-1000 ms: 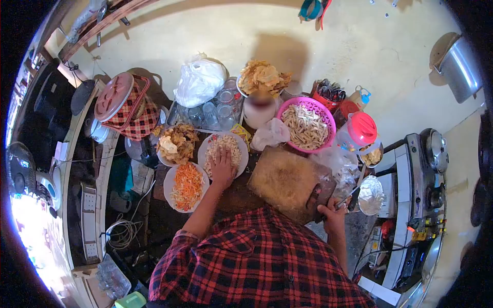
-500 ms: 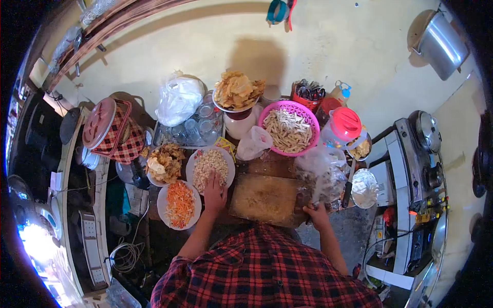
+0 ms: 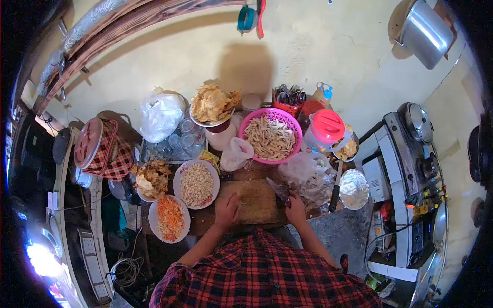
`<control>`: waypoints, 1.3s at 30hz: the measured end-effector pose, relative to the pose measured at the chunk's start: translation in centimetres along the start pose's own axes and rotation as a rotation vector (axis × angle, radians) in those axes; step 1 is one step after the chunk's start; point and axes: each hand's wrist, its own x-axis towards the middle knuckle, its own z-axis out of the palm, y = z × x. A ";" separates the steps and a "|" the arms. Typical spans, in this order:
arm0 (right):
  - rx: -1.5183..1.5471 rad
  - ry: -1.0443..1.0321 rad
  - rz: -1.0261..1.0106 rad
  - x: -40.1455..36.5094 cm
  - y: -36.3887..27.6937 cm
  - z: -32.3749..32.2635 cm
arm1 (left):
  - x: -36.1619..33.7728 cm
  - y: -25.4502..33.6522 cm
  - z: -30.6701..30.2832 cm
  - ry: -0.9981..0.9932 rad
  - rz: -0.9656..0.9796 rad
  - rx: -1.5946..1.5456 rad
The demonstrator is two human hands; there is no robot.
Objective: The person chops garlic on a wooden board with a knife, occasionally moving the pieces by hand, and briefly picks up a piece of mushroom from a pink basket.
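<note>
My left hand [image 3: 226, 210] is at the left edge of the wooden cutting board [image 3: 257, 197], its fingers drawn together; whatever may be in them is hidden. At the board's right side my right hand [image 3: 295, 209] is closed around a knife [image 3: 277, 189], whose blade points up and left over the board. A plate of small pale diced pieces [image 3: 196, 185] stands just left of the board. Nearer to me is a plate of shredded orange and white vegetables [image 3: 170, 218]. Behind the board, a pink basket [image 3: 296, 123] holds pale cut sticks.
A second knife with a black handle [image 3: 335, 197] lies at right beside clear plastic bags [image 3: 310, 174]. A bowl with white contents [image 3: 354, 189] stands near it. Fried pieces [image 3: 154, 179] fill a plate at left. A red-lidded jug [image 3: 327, 126] stands at the back.
My left hand has left the diced pieces and come to the board's left edge. My right hand, with the knife, has turned the blade over the board. The view has shifted.
</note>
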 end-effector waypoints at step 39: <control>0.854 -0.486 0.517 5.8 -1.9 -15.4 | 22.6 3.1 3.1 0.235 0.064 -0.218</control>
